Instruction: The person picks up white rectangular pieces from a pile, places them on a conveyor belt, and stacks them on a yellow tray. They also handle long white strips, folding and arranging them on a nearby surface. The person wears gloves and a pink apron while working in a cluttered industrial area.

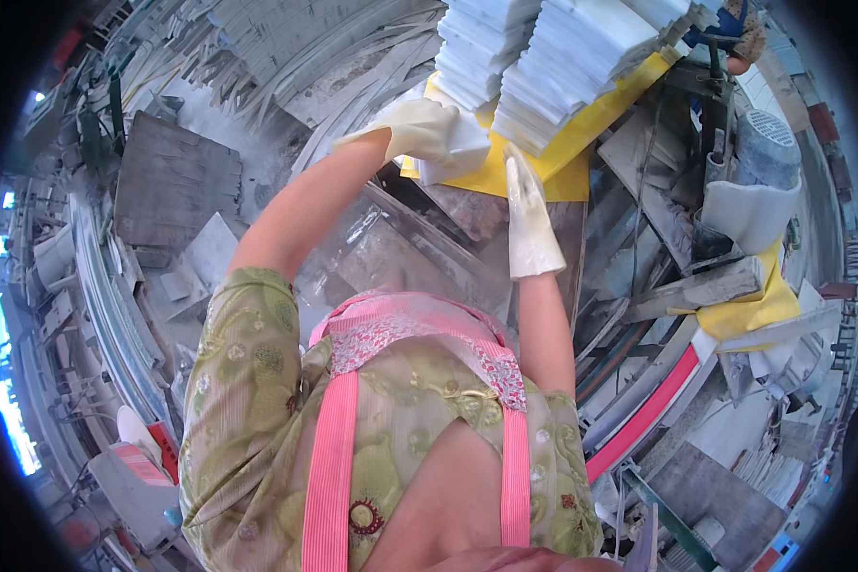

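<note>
My left hand, in a cream rubber glove, is curled over the top of a small white block-like stack of slabs at the near left of a bench. Part of its fingers is hidden. My right hand, gloved alike, has its fingers stretched out and close together, the tips pointing at the near end of a white slab stack. Yellow sheeting lies beneath the slabs and by the right fingers. Thin white slabs stand in two long rows, a left row and a right row, reaching away from me.
A dusty board leans at the left. On the right are a grey motor-like cylinder, a wooden beam and yellow cloth. A person's hand shows at the far right. Stacked grey strips lie at the far left.
</note>
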A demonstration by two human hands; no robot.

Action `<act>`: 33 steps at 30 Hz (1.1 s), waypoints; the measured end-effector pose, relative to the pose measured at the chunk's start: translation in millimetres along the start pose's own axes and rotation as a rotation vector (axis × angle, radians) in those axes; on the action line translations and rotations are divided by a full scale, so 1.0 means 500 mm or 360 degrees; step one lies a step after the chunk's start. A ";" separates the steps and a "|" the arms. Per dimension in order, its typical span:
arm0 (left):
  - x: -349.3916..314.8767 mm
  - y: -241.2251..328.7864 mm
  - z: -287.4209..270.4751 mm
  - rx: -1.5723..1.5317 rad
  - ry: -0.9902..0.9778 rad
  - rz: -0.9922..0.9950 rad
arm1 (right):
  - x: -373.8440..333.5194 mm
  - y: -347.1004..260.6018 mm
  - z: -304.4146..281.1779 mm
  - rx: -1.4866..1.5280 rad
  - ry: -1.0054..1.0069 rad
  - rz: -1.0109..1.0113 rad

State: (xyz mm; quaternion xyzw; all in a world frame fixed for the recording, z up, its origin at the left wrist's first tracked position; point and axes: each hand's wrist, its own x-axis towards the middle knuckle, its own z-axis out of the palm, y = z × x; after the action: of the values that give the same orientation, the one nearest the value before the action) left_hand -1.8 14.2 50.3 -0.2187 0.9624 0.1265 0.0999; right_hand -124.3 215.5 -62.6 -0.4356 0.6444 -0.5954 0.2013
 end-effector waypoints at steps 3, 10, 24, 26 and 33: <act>0.007 -0.025 -0.008 -0.0022 -0.0010 0.0135 | 0.071 0.019 0.028 0.0207 -0.0128 0.0090; -0.053 -0.083 0.124 -0.1140 0.1026 0.0106 | 0.130 0.024 0.084 0.0595 -0.0168 0.0504; -0.060 0.001 0.239 -0.1826 0.0800 -0.0360 | 0.085 -0.048 0.097 0.0296 -0.0140 0.0506; -0.058 -0.011 0.226 -0.1722 0.0724 -0.0338 | 0.118 -0.082 0.085 -0.0033 -0.0244 0.0339; -0.061 -0.018 0.205 -0.1063 0.0466 -0.0606 | 0.231 -0.212 0.083 -0.1983 -0.1111 -0.0922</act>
State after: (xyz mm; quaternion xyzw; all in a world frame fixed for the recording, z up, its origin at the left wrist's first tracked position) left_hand 43.1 47.7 -41.1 -0.4289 0.8148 0.3787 -0.0929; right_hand -120.5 107.8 58.8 -0.7825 0.6200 0.0202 -0.0536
